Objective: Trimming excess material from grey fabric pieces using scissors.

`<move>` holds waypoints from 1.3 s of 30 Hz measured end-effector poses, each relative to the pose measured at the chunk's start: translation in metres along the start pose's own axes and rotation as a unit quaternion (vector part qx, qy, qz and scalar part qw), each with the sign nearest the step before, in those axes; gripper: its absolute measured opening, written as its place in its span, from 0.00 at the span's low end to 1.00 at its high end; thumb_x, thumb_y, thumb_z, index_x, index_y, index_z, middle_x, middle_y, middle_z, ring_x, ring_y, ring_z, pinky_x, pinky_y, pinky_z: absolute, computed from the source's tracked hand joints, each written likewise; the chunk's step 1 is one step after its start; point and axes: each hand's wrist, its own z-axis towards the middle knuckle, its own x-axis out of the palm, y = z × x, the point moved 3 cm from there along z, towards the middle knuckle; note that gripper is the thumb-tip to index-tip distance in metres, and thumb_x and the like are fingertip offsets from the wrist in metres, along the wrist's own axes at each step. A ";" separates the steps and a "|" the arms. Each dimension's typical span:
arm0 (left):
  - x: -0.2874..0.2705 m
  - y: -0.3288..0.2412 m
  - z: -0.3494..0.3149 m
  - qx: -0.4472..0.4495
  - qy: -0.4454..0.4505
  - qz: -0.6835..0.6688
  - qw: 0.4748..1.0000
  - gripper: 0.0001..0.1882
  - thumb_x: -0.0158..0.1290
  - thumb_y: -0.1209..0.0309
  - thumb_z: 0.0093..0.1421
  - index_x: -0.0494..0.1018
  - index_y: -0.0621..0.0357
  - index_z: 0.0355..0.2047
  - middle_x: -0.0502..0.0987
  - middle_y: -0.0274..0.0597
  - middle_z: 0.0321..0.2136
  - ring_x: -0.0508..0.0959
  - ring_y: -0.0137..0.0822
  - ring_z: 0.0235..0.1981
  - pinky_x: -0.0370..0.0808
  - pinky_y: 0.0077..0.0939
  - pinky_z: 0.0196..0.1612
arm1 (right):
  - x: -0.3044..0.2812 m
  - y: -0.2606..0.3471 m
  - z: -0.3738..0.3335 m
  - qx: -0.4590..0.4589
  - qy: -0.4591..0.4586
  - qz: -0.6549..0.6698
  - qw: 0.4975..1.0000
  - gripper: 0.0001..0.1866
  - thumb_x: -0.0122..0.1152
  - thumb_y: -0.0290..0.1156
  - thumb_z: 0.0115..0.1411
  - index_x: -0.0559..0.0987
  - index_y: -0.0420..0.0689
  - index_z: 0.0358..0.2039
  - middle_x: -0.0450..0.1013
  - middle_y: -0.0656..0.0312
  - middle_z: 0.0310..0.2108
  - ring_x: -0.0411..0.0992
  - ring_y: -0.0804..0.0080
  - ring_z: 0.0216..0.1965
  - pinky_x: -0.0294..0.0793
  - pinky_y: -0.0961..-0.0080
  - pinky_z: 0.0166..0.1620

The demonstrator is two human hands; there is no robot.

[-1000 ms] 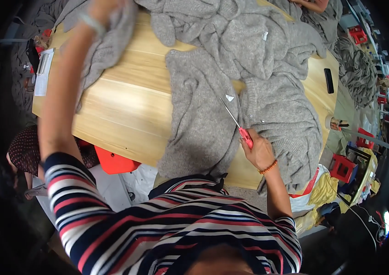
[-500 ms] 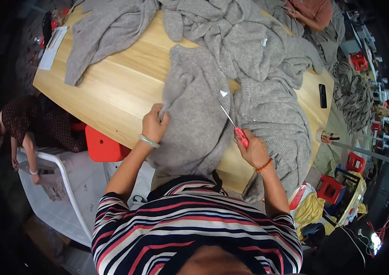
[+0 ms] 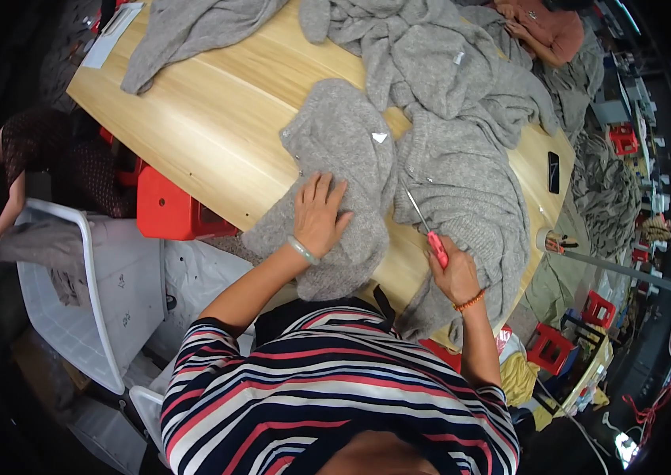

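My left hand (image 3: 320, 219) lies spread on a grey knitted garment (image 3: 355, 182), fingers apart and pressing on its left side. The garment rests on the table near my body and has a small white tag (image 3: 380, 138) on it. In my right hand (image 3: 454, 273) is a tool with a pink handle and a thin straight metal shaft (image 3: 416, 210); its exact kind is too small to tell. The shaft points up and left, over the edge of a second grey knit (image 3: 470, 190) lying at the right.
More grey knits (image 3: 438, 63) are heaped across the far side of the wooden table (image 3: 193, 134). A phone (image 3: 554, 172) lies at its right edge. At left stand a red stool (image 3: 165, 204) and a white bin (image 3: 106, 301), where a person handles cloth. Another person (image 3: 549, 36) sits far right.
My left hand has let go of the garment's left edge and now lies flat on the cloth, which is folded smaller. My right hand with the tool has moved slightly right and down.
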 end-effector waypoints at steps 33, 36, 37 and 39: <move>0.063 0.098 0.029 -0.087 0.026 0.108 0.990 0.31 0.49 0.54 0.64 0.64 0.60 0.61 0.55 0.53 0.68 0.53 0.50 0.70 0.44 0.48 0.70 | 0.031 0.079 0.040 -0.073 0.122 -0.134 0.981 0.16 0.60 0.41 0.61 0.76 0.42 0.41 0.76 0.42 0.25 0.77 0.43 0.30 0.76 0.53 0.35; 0.044 0.098 0.031 -0.082 0.020 0.035 0.996 0.30 0.52 0.55 0.62 0.66 0.58 0.60 0.59 0.53 0.66 0.59 0.49 0.66 0.51 0.46 0.67 | 0.029 0.080 0.044 -0.066 0.129 -0.088 0.986 0.19 0.59 0.40 0.61 0.75 0.45 0.50 0.77 0.43 0.27 0.76 0.41 0.31 0.75 0.52 0.37; 0.037 0.098 0.034 -0.090 0.031 -0.045 0.994 0.30 0.53 0.55 0.61 0.67 0.56 0.59 0.62 0.52 0.65 0.62 0.48 0.64 0.55 0.45 0.64 | 0.031 0.080 0.047 -0.069 0.112 -0.071 0.989 0.18 0.60 0.39 0.61 0.75 0.45 0.49 0.76 0.42 0.27 0.76 0.41 0.31 0.75 0.53 0.37; 0.029 0.108 0.047 -0.076 -0.065 -0.023 0.995 0.30 0.55 0.55 0.60 0.67 0.55 0.59 0.64 0.51 0.63 0.65 0.48 0.61 0.57 0.43 0.61 | 0.032 0.083 0.052 -0.073 0.093 -0.054 0.992 0.18 0.60 0.39 0.61 0.75 0.45 0.49 0.76 0.42 0.27 0.77 0.42 0.32 0.75 0.53 0.37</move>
